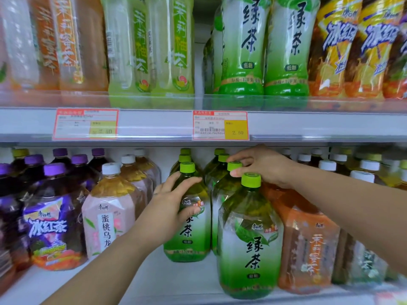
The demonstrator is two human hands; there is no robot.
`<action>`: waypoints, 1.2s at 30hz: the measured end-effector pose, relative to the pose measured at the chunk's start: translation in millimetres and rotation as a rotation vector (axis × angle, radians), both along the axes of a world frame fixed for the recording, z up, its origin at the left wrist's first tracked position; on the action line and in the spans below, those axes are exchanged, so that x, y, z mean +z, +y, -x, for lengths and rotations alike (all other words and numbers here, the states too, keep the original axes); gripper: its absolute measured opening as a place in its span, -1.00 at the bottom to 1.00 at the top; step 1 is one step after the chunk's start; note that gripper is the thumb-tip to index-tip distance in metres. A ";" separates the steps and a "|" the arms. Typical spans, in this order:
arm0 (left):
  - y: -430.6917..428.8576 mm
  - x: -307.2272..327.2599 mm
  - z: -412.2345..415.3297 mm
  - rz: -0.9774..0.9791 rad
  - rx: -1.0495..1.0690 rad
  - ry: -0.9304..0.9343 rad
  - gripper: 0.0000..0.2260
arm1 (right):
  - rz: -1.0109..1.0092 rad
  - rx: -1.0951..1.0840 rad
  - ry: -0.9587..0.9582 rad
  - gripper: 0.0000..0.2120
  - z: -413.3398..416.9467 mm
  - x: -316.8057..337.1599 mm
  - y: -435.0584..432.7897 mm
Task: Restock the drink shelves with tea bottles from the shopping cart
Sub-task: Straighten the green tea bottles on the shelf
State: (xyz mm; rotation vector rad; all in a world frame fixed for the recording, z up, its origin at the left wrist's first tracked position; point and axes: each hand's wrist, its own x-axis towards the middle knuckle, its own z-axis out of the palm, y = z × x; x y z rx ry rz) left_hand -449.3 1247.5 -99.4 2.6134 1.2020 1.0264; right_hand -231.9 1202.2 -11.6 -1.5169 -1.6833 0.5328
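On the lower shelf (180, 276) stand two rows of large green tea bottles with green caps. My left hand (174, 203) grips the shoulder of the front bottle of the left row (189, 241), fingers and thumb curled round it. My right hand (262, 166) pinches the green cap of the second bottle in the right row (224, 194). In front of that one stands the nearest green tea bottle (250, 238), upright at the shelf's front, untouched. The shopping cart is out of view.
Left of the green tea stand peach oolong bottles (108, 216) and purple iced tea bottles (50, 223). An orange jasmine tea bottle (308, 243) stands at the right. The upper shelf (308, 126) holds smaller tea bottles above price tags (220, 125). Bare shelf shows before the left green row.
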 end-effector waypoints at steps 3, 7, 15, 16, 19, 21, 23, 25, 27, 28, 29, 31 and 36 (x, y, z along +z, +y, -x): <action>-1.0 1.4 0.5 0.000 0.006 0.007 -0.47 | -0.007 -0.015 0.031 -0.65 1.3 -1.1 -0.3; -0.8 3.3 1.4 0.018 0.002 0.017 -0.46 | -0.026 -0.009 0.055 -0.66 1.6 -1.5 0.8; -10.1 4.9 -0.3 0.046 0.019 0.014 -0.47 | 0.009 0.024 0.102 -0.66 0.5 -3.7 -1.9; -11.7 5.3 -0.1 0.051 0.020 0.012 -0.47 | 0.022 0.013 0.105 -0.67 -0.3 -4.1 -3.7; -14.1 6.7 -0.3 0.060 0.027 0.009 -0.47 | -0.138 -0.123 0.160 -0.80 -2.6 -3.1 -21.5; -15.0 7.7 -0.5 0.060 0.031 0.013 -0.47 | -0.276 -0.108 0.174 -0.91 -2.2 -6.3 -47.1; -16.0 7.9 -0.7 0.060 0.033 0.016 -0.47 | -0.207 0.021 -0.048 -0.57 1.3 -19.6 -73.9; -16.8 7.9 -0.8 0.055 0.035 0.022 -0.47 | -0.116 0.066 -0.402 -0.20 9.2 -37.6 -89.5; -16.8 8.1 -0.3 0.053 0.040 0.031 -0.47 | -0.115 0.055 -0.645 -0.10 15.5 -47.9 -89.1; -16.7 8.3 -0.3 0.053 0.040 0.035 -0.47 | -0.119 0.028 -0.686 -0.11 17.6 -49.0 -88.2; -16.1 8.3 -0.1 0.052 0.038 0.038 -0.47 | -0.125 0.000 -0.695 -0.13 18.4 -48.6 -86.8; -15.4 8.3 -0.4 0.048 0.036 0.045 -0.47 | -0.137 -0.032 -0.659 -0.18 19.0 -47.4 -85.8; -13.2 8.2 -0.2 0.037 0.036 0.048 -0.47 | -0.153 -0.029 -0.609 -0.24 27.7 -46.8 -84.9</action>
